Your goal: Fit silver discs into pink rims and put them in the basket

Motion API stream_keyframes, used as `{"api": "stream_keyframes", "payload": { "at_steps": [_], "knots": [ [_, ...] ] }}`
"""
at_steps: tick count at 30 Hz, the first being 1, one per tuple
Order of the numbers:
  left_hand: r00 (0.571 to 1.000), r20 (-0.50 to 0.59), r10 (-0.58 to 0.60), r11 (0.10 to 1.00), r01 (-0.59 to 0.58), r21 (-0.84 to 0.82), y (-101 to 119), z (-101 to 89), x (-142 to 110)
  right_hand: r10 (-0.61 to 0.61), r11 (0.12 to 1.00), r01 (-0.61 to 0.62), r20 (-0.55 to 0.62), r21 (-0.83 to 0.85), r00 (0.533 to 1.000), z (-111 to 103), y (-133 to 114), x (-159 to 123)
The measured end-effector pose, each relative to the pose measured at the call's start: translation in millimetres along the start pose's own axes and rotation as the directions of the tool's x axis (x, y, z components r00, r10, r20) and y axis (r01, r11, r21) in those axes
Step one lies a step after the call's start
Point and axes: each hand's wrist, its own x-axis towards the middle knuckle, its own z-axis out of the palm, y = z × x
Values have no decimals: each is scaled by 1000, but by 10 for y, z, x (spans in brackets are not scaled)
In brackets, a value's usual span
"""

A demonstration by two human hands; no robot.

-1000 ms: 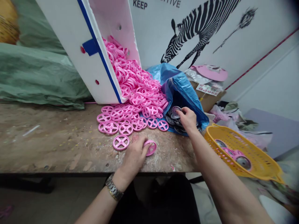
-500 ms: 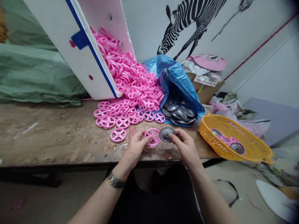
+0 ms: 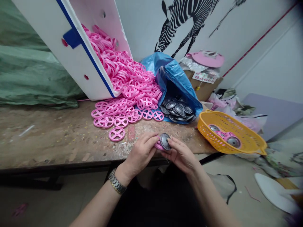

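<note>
Grey disc point(image 3: 164, 141) pinched in the right fingers point(image 3: 174, 144) overlaps the pink wheel point(image 3: 158, 145) left fingers point(image 3: 150, 142) grip.

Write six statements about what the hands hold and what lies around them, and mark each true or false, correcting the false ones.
1. The left hand holds a pink spoked plastic wheel, the right hand a round dark-grey disc. True.
2. A metal-link wristwatch is on the right wrist. False: the wristwatch is on the left wrist.
3. More dark-grey discs lie in the mouth of a blue plastic bag. True.
4. A yellow perforated plastic basket is left of the bag. False: in this view the basket is to its right.
5. Loose pink wheels spill from a white box. True.
6. The zebra picture is pink. False: its stripes are black.
</note>
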Motion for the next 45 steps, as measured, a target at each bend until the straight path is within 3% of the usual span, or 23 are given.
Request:
{"api": "stream_keyframes", "payload": {
  "at_steps": [4,8,10,13,15,16,18,21,27,35,39,45],
  "knots": [
    [975,19,-222,975,222,-7,11,28,-41,-117,993,117,-68,0,991,30,44,32],
    [866,118,-486,842,500,-200,82,-1,-2,-220,975,216,-101,-47,970,53,23,39],
    [763,218,-609,672,642,-369,139,-43,55,-243,969,238,-101,-62,965,55,10,32],
    [569,410,-713,242,748,-618,213,-107,142,-262,964,256,-103,-68,960,42,12,19],
    [510,485,-710,31,711,-703,238,-124,173,-271,962,264,-99,-75,958,23,37,15],
    [508,496,-704,-11,691,-723,244,-121,178,-277,959,269,-92,-88,956,11,56,15],
    [525,499,-689,-3,687,-727,251,-95,170,-295,948,282,-74,-148,953,-13,101,17],
    [561,497,-662,101,724,-682,259,-39,143,-340,911,309,-72,-274,938,-37,151,18],
    [580,539,-611,241,785,-571,261,1,95,-433,820,373,-44,-434,900,-15,143,-16],
    [667,501,-552,412,740,-531,256,30,38,-420,753,370,36,-544,907,-21,115,-86],
    [679,472,-563,435,729,-530,254,58,44,-406,745,375,70,-552,911,-3,97,-145],
    [723,467,-509,511,691,-511,290,57,39,-514,658,438,59,-613,856,-5,132,-217]
  ]
}}
